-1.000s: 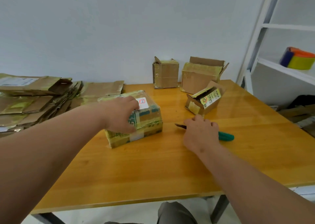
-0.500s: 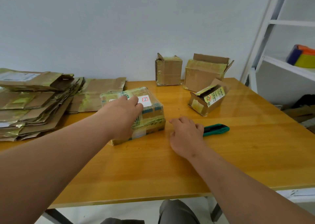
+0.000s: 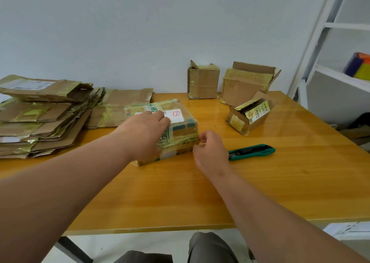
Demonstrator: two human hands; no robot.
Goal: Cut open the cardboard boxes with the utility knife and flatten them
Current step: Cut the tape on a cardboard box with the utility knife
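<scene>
Left hand point(image 3: 147, 131): fingers spread, pressing the taped box point(image 3: 176, 128) down.
Right hand point(image 3: 210, 150): curled at the box's corner — whether it pinches tape, cannot tell.
Knife point(image 3: 251, 152): on the tabletop point(image 3: 280, 182) just right of the right hand, long axis left–right.

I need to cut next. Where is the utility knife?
The utility knife lies on the table, just right of the right hand.
</scene>
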